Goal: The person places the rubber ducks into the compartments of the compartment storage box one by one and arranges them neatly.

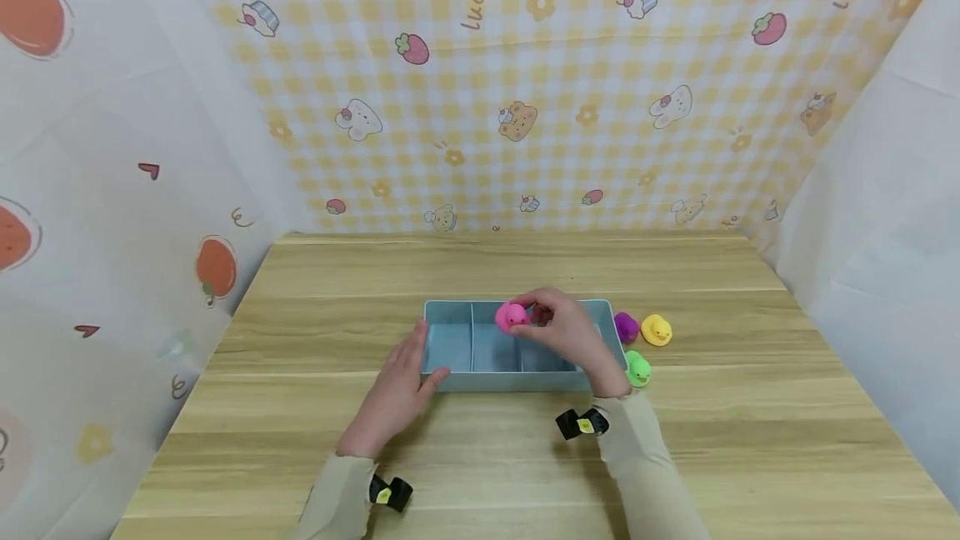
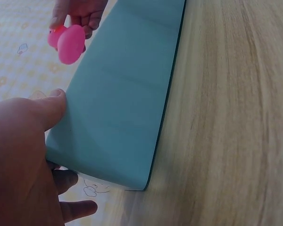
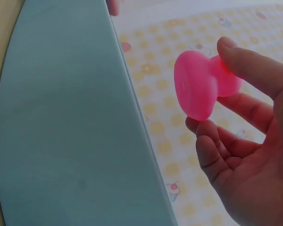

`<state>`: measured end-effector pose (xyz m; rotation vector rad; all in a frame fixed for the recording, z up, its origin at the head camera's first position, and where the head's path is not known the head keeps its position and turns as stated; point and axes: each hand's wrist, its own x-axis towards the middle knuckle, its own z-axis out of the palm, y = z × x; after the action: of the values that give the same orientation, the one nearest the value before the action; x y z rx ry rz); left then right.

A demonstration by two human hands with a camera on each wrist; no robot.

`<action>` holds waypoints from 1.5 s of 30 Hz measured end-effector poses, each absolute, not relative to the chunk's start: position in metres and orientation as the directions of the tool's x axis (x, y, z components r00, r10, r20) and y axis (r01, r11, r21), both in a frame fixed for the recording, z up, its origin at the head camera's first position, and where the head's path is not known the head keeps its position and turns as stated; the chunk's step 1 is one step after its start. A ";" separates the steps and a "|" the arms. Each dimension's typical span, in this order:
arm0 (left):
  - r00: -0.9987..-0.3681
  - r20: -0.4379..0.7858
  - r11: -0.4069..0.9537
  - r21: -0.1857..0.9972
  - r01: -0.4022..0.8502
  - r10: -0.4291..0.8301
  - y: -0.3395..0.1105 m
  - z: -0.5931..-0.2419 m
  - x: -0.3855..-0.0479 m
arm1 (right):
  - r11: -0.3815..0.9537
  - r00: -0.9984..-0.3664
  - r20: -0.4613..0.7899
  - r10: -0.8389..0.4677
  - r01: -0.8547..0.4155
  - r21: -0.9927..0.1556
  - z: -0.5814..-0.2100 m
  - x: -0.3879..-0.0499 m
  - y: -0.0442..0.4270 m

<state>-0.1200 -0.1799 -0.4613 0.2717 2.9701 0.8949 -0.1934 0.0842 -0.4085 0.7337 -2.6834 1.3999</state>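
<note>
A pink rubber duck [image 1: 512,317] is pinched between the thumb and fingers of my right hand [image 1: 567,332], above the second compartment from the left of a blue-grey divided box [image 1: 495,382]. The right wrist view shows the duck [image 3: 196,84] tilted, its flat underside facing the box's outer wall [image 3: 70,113]. My left hand [image 1: 396,390] touches the box's left end, fairly straight fingers along the side and the thumb at the front corner. In the left wrist view the thumb of that hand [image 2: 19,136] lies against the box's edge. The right hand hides part of the right compartments.
Just right of the box are a purple duck [image 1: 626,327], a yellow duck [image 1: 657,330] and a green duck [image 1: 638,369]. The wooden table [image 1: 480,457] runs back to a yellow checked cloth [image 1: 480,173]. White sheets hang on both sides.
</note>
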 end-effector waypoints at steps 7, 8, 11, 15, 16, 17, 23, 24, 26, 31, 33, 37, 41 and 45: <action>-0.984 0.034 0.808 0.567 0.163 0.175 -0.179 -0.460 -0.120 | 0.463 -0.874 0.228 -0.428 -0.429 -0.776 -0.407 -0.195 0.063; -0.984 0.033 0.807 0.568 0.162 0.175 -0.179 -0.460 -0.120 | 0.460 -0.872 0.226 -0.434 -0.430 -0.777 -0.407 -0.195 0.061; -0.984 0.026 0.804 0.573 0.160 0.177 -0.179 -0.459 -0.120 | 0.440 -0.861 0.228 -0.455 -0.440 -0.783 -0.408 -0.196 0.052; -0.985 0.021 0.794 0.589 0.151 0.172 -0.180 -0.459 -0.118 | 0.439 -0.840 0.243 -0.485 -0.474 -0.763 -0.413 -0.197 0.040; -0.985 0.021 0.793 0.590 0.150 0.170 -0.180 -0.459 -0.118 | 0.440 -0.836 0.245 -0.492 -0.481 -0.758 -0.414 -0.196 0.037; -0.985 0.024 0.792 0.592 0.150 0.168 -0.179 -0.459 -0.117 | 0.446 -0.834 0.243 -0.495 -0.483 -0.753 -0.416 -0.196 0.033; -0.987 0.028 0.792 0.594 0.142 0.156 -0.179 -0.462 -0.116 | 0.476 -0.849 0.189 -0.493 -0.445 -0.759 -0.420 -0.193 0.014; -0.988 0.024 0.793 0.593 0.138 0.154 -0.179 -0.462 -0.116 | 0.482 -0.851 0.177 -0.494 -0.437 -0.759 -0.421 -0.192 0.011; -0.988 0.018 0.795 0.591 0.134 0.153 -0.179 -0.462 -0.117 | 0.489 -0.851 0.164 -0.499 -0.432 -0.758 -0.423 -0.193 0.005; -0.988 0.010 0.793 0.595 0.131 0.155 -0.179 -0.462 -0.118 | 0.548 -0.862 0.122 -0.492 -0.415 -0.726 -0.429 -0.195 -0.006; -0.988 0.007 0.793 0.595 0.129 0.155 -0.179 -0.462 -0.118 | 0.587 -0.867 0.103 -0.487 -0.413 -0.696 -0.430 -0.195 -0.010; -0.988 0.002 0.798 0.589 0.127 0.156 -0.180 -0.462 -0.119 | 0.662 -0.875 0.092 -0.476 -0.425 -0.618 -0.430 -0.194 -0.016; -0.986 0.009 0.797 0.588 0.139 0.165 -0.180 -0.461 -0.119 | 0.732 -0.883 0.082 -0.462 -0.431 -0.528 -0.430 -0.191 -0.023; -0.984 0.017 0.795 0.587 0.154 0.178 -0.180 -0.461 -0.119 | 0.800 -0.888 0.064 -0.455 -0.440 -0.408 -0.431 -0.188 -0.029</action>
<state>-0.1194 -0.1802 -0.4613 0.2718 2.9386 0.9558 -0.1877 -0.0291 -0.4315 0.7501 -3.0162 0.6689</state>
